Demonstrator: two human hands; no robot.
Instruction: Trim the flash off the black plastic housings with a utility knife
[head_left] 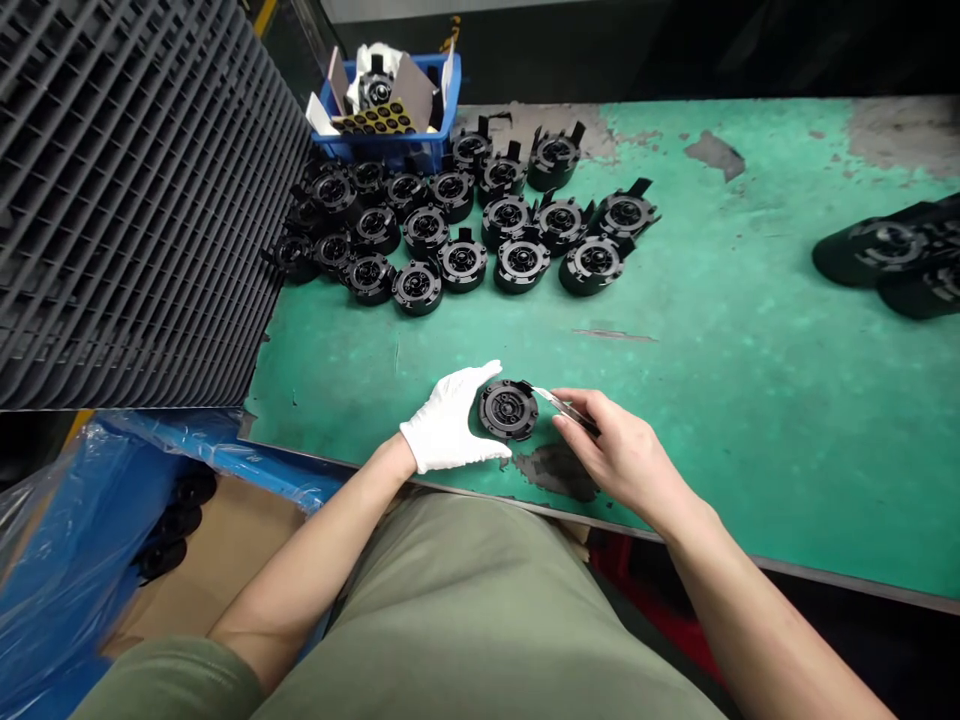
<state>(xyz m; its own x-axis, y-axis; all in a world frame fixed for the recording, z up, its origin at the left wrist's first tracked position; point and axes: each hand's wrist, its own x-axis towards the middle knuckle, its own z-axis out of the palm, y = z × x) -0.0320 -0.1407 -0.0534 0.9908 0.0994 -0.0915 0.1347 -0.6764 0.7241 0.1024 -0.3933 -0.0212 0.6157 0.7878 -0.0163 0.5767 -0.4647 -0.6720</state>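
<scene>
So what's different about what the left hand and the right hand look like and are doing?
The left hand wears a white glove, while the right hand is bare. The left hand is spread in a curve around the round black part; the right hand pinches a slim tool, its tip by the part's edge. Both are low over the near side of the green tabletop.

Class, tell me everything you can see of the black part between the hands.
The part is round, black, apparently plastic, with concentric rings, a small hub and tabs around its rim. It lies ringed face up on the table, near the front edge. The left hand curves around its left side; the tool in the right hand reaches its far right rim. Exact contact is unclear.
</scene>
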